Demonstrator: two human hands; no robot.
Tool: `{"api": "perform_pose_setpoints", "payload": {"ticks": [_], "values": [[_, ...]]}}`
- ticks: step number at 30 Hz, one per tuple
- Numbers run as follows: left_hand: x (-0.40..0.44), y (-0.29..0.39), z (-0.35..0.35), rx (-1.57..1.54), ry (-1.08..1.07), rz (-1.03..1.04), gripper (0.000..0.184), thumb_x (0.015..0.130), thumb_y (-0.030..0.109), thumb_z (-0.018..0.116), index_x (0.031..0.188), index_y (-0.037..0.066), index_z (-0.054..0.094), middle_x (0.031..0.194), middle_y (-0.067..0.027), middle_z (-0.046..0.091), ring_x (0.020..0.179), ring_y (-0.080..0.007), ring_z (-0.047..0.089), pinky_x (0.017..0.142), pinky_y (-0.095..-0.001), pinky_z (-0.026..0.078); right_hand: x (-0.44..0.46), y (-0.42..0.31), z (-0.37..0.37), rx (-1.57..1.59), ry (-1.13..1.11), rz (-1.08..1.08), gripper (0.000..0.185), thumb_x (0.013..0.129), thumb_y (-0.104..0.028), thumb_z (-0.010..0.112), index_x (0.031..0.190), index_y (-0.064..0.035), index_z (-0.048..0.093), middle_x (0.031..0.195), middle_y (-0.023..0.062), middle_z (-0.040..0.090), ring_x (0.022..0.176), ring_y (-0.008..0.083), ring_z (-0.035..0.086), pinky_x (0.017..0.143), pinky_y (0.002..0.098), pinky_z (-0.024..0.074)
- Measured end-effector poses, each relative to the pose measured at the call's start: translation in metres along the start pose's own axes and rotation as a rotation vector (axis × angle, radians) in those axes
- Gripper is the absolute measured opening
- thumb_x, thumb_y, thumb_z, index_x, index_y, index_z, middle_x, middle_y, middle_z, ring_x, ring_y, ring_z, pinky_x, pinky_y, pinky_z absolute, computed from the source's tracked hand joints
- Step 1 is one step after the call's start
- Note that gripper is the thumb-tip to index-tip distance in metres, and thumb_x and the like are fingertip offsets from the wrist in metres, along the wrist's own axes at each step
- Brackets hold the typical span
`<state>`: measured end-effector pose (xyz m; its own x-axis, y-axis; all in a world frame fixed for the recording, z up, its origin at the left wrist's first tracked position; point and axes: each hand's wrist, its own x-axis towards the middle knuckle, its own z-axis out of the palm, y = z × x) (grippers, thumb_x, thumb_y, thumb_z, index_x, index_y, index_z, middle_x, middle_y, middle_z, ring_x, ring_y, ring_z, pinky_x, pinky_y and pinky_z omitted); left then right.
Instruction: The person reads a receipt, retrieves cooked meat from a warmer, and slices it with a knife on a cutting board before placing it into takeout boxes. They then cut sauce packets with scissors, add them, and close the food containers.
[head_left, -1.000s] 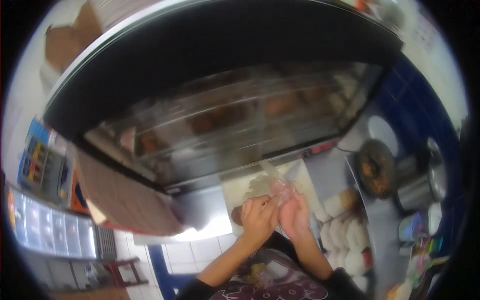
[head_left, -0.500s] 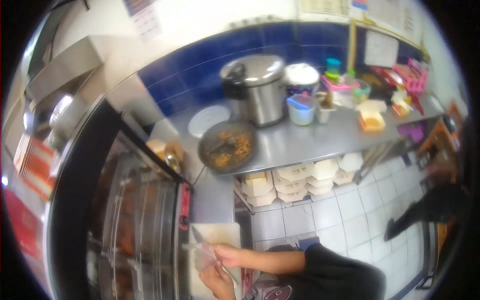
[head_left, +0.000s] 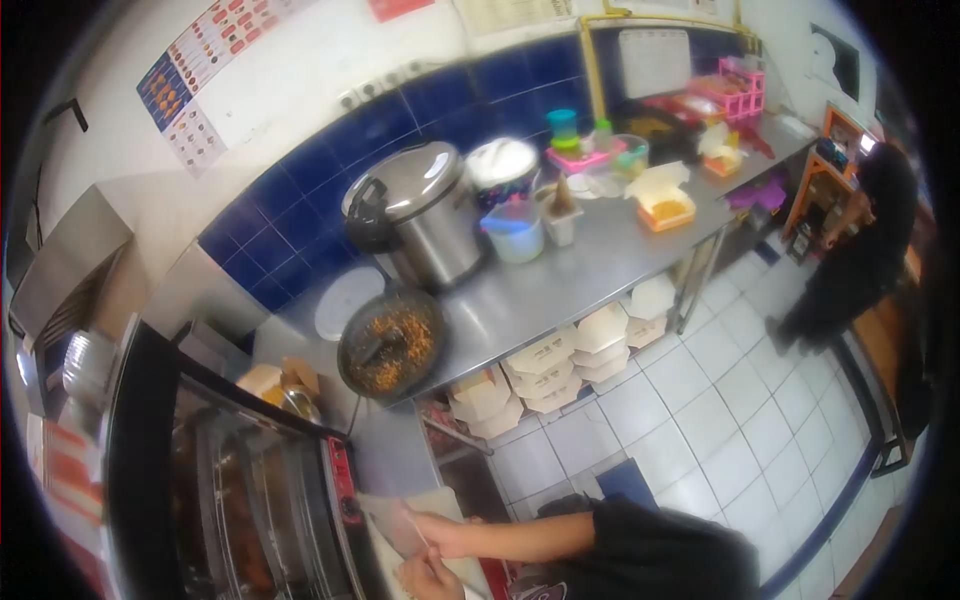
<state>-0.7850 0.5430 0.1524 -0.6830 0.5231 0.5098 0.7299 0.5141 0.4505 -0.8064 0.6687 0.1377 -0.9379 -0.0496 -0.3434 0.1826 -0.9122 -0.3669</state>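
Note:
My right hand (head_left: pixel 440 533) is closed on a thin see-through piece of plastic (head_left: pixel 395 525), perhaps a bag or glove; blur hides which. Just below it, my left hand (head_left: pixel 430 577) is closed too, its fingers close against the plastic and my right fingers. Both hands are over a pale cutting board (head_left: pixel 440 500) on the metal counter beside the glass-fronted cabinet. The plastic and my hands cover much of the board.
A dark pan of browned food (head_left: pixel 400 335) stands near a large steel cooker (head_left: pixel 425 225) on the metal table (head_left: pixel 590 275). Stacked takeaway boxes (head_left: pixel 545 370) sit underneath. At left is a glass-fronted cabinet (head_left: pixel 250 500). A person in dark clothes (head_left: pixel 860 250) stands at right.
The view has swung right, bringing the other person fully into sight. My hands stay together over the board, and the plastic now looks more spread out. The knife seen on the board is now hidden.

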Motion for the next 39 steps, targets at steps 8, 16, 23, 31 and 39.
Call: {"api": "perform_pose_setpoints", "payload": {"ticks": [8,16,23,31,39], "values": [[-0.016,0.031,-0.003,-0.267,-0.059,-0.134,0.029,0.096,0.024,0.064,0.108,-0.002,0.071,0.092,-0.0194,0.071,0.085,-0.031,0.066,0.089,-0.0382,0.049,-0.011,0.004,-0.026,-0.353,-0.182,-0.17,0.07,0.099,-0.058,0.05,0.153,-0.0158,0.038,0.155,0.0073,0.04,0.138,0.0205,0.04,0.109,0.0342,0.0372],[-0.065,0.113,0.014,-0.66,-0.358,-0.375,0.032,0.098,0.024,0.064,0.108,-0.006,0.065,0.096,-0.0133,0.068,0.091,-0.0239,0.062,0.087,-0.0371,0.05,-0.14,-0.017,-0.053,-0.275,0.048,-0.37,0.075,0.096,-0.066,0.045,0.155,-0.0197,0.037,0.155,0.011,0.041,0.143,0.0251,0.035,0.114,0.0374,0.0304],[-0.081,0.173,0.073,-0.733,-0.402,0.008,0.022,0.09,0.018,0.073,0.095,-0.003,0.067,0.088,-0.0149,0.067,0.077,-0.0256,0.06,0.072,-0.0374,0.05,-0.214,-0.052,-0.144,-0.297,-0.075,-0.393,0.092,0.092,-0.081,0.018,0.161,-0.0215,0.01,0.168,0.0061,0.009,0.153,0.0254,0.013,0.123,0.0431,0.0077],[-0.089,0.344,0.158,-0.787,-0.759,0.225,0.023,0.091,0.015,0.069,0.108,-0.001,0.068,0.101,-0.0182,0.07,0.094,-0.0263,0.065,0.086,-0.0366,0.05,-0.378,-0.136,-0.239,-0.196,0.342,-0.662,0.1,0.089,-0.084,0.013,0.161,-0.0147,0.003,0.168,0.009,-0.001,0.154,0.0254,-0.008,0.123,0.0458,-0.0054],[-0.15,0.608,0.282,-0.974,-1.298,0.403,0.014,0.086,0.012,0.077,0.094,0.002,0.075,0.088,-0.0112,0.071,0.083,-0.0214,0.066,0.075,-0.0323,0.051,-0.665,-0.201,-0.373,0.182,0.704,-0.762,0.094,0.088,-0.086,0.018,0.161,-0.028,0.004,0.168,0.0115,0.0,0.147,0.0436,0.023,0.115,0.0645,0.0189]]}}
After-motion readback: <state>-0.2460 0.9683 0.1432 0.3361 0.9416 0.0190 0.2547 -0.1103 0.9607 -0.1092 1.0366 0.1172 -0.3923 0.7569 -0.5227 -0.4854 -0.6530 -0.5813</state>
